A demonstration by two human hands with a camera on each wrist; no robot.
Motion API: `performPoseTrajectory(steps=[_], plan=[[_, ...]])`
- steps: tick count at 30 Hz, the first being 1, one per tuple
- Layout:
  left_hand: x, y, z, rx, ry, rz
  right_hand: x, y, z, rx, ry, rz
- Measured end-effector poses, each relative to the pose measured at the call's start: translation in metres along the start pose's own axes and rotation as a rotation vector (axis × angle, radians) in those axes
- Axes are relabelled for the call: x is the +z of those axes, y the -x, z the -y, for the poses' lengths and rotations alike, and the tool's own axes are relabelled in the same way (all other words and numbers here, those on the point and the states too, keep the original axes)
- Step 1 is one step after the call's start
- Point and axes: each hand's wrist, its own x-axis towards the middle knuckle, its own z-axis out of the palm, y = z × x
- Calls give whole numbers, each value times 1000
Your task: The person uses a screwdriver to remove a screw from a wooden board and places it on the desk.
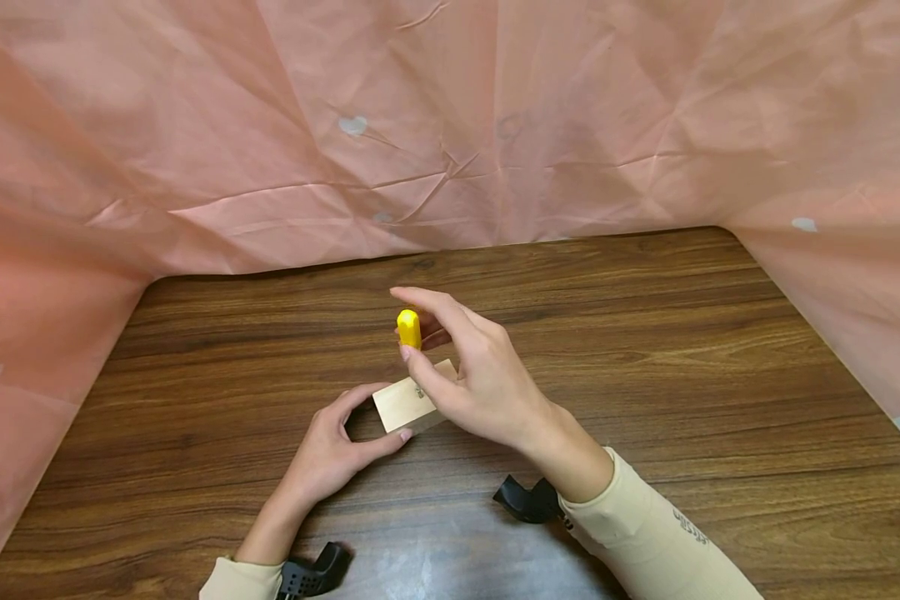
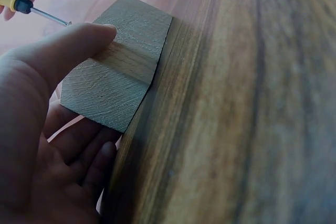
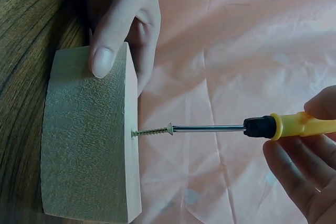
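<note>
A pale wooden block (image 1: pixel 401 406) lies on the table, gripped at its left end between the thumb and fingers of my left hand (image 1: pixel 330 454). From the block's top face stands a screw (image 3: pixel 152 131), its point in the wood and most of its thread showing. My right hand (image 1: pixel 487 375) pinches the yellow handle of a screwdriver (image 1: pixel 409 328) between thumb and fingers. In the right wrist view the screwdriver's metal shaft (image 3: pixel 207 128) runs in line with the screw, its tip right at the screw head. A black collar (image 3: pixel 260 127) joins shaft and handle.
The brown wood-grain table (image 1: pixel 682 375) spreads around both hands. A pink cloth (image 1: pixel 450 125) with pale hearts hangs along the back and sides. Black curved wrist mounts (image 1: pixel 528 498) sit by both cream sleeves (image 1: pixel 645 525).
</note>
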Motion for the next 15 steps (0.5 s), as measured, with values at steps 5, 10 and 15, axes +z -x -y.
performPoseTrajectory(steps=[5, 10, 15], plan=[[0, 0, 0, 0, -3, -1, 0, 0, 1, 14, -5, -8], [0, 0, 0, 2, -7, -2, 1, 0, 2, 19, -22, -9], [0, 0, 0, -2, -3, 2, 0, -1, 3, 32, -36, -4]])
